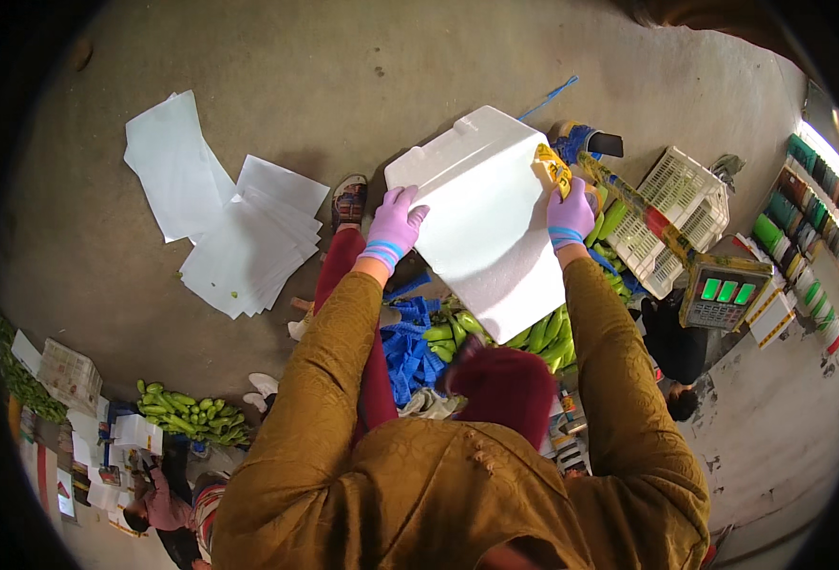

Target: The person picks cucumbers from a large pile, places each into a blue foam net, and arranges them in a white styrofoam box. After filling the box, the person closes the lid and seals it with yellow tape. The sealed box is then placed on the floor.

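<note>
A white polystyrene foam box (491,235) stands tilted in front of my body, its broad smooth face lit. My left hand (394,224), in a lilac glove with a blue cuff, grips the box's left edge. At the opposite edge my right hand (570,214), gloved alike, holds a roll of packing tape (593,197), partly hidden by the fingers. Yellow printed tape (553,167) runs from near that hand onto the box's upper right corner. Long green vegetables (548,336) lie beneath the box's near end, beside a heap of blue strapping (412,356).
White sheets (248,249) are spread on the concrete floor at left. To the right are a cream plastic crate (665,221) and a scale display (726,292) on a taped pole. More green vegetables (191,413) and a person (166,506) are at lower left; another person (672,342) is at right.
</note>
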{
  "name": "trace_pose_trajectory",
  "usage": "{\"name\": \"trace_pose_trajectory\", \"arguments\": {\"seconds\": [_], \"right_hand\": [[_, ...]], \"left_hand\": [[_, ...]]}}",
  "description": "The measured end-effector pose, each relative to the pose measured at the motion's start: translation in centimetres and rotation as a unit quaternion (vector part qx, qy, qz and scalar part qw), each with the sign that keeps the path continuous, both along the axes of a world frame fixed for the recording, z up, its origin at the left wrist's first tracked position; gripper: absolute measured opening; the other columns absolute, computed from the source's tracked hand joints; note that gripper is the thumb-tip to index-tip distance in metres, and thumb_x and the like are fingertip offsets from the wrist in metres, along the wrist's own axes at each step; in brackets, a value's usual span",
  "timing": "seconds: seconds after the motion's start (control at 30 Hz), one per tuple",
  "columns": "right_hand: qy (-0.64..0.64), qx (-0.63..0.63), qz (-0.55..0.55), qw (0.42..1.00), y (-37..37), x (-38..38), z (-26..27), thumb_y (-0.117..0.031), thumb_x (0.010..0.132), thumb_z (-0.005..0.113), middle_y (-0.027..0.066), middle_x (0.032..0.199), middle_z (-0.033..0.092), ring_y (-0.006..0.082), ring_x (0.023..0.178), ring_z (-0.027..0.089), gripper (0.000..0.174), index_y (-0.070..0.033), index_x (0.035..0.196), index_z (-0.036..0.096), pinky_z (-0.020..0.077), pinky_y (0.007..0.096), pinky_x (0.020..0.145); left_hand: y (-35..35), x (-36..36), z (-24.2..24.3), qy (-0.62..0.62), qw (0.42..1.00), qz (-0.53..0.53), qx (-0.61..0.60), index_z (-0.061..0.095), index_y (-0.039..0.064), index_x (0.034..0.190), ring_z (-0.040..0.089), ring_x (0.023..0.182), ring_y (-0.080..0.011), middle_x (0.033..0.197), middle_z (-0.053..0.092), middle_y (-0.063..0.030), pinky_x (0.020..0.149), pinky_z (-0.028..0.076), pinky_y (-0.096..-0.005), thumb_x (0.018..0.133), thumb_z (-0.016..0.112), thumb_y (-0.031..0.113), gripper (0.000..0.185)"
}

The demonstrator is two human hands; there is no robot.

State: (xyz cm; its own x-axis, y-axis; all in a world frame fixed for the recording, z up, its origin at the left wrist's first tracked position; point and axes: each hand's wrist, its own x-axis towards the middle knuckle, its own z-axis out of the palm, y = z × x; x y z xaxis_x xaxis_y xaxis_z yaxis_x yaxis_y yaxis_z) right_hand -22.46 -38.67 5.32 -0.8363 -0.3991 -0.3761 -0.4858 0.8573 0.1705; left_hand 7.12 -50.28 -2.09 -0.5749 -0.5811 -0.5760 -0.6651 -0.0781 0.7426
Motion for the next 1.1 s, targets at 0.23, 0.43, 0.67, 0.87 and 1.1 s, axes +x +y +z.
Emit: {"name": "trace_pose_trajectory", "arguments": {"seconds": [0.23, 0.43, 0.67, 0.87, 1.1], "right_hand": [[-0.040, 0.016, -0.009, 0.999, 0.1, -0.6, 0.1, -0.035, 0.088, 0.060, 0.0160, 0.094, 0.070, 0.0386, 0.086, 0.067, 0.035, -0.017, 0.116, 0.051, 0.0527, 0.0492, 0.073], [-0.107, 0.011, -0.002, 0.994, -0.9, -2.5, -0.1, -0.036, 0.091, 0.055, 0.0241, 0.093, 0.067, 0.0451, 0.089, 0.065, 0.033, -0.018, 0.118, 0.049, 0.0502, 0.0534, 0.077], [-0.485, -0.275, -0.250, 0.791, -6.7, -1.0, 8.0, -0.012, 0.095, 0.058, 0.0072, 0.107, 0.065, 0.0176, 0.091, 0.065, 0.038, -0.007, 0.132, 0.052, 0.0536, 0.0327, 0.081], [-0.578, -0.266, -0.273, 0.722, -10.3, 3.9, 11.9, -0.023, 0.097, 0.058, 0.0049, 0.115, 0.061, 0.0106, 0.098, 0.058, 0.050, -0.003, 0.141, 0.046, 0.0494, 0.0263, 0.086], [-0.555, -0.102, -0.051, 0.824, -8.3, 4.6, 12.6, -0.035, 0.078, 0.080, -0.0022, 0.084, 0.062, 0.0114, 0.072, 0.057, 0.048, -0.003, 0.109, 0.062, 0.0461, 0.0268, 0.064]], "left_hand": [[-1.2, -1.2, 2.5, -0.144, 0.983, -0.097, 0.067, 0.048, 0.019, 0.137, 0.051, 0.122, -0.0384, 0.139, 0.048, -0.0132, 0.099, 0.046, -0.0460, 0.097, 0.051, 0.042, 0.046], [-5.2, -2.4, 3.8, -0.206, 0.944, -0.210, 0.151, 0.038, 0.023, 0.146, 0.043, 0.133, -0.0340, 0.150, 0.039, -0.0092, 0.107, 0.038, -0.0460, 0.096, 0.047, 0.050, 0.057], [-5.5, -8.7, 8.2, 0.043, 0.987, -0.108, 0.109, 0.031, 0.002, 0.149, 0.034, 0.140, -0.0328, 0.149, 0.038, -0.0212, 0.116, 0.026, -0.0423, 0.086, 0.051, 0.072, 0.096], [-2.9, -10.8, 10.9, 0.214, 0.753, 0.314, 0.537, 0.063, -0.003, 0.120, 0.064, 0.092, -0.0143, 0.102, 0.069, -0.0062, 0.084, 0.052, -0.0273, 0.096, 0.063, 0.033, 0.044], [-2.0, -9.1, 8.8, 0.243, 0.578, 0.526, 0.574, 0.062, -0.006, 0.110, 0.064, 0.100, -0.0225, 0.107, 0.067, -0.0131, 0.093, 0.052, -0.0348, 0.102, 0.054, 0.023, 0.031]]}}
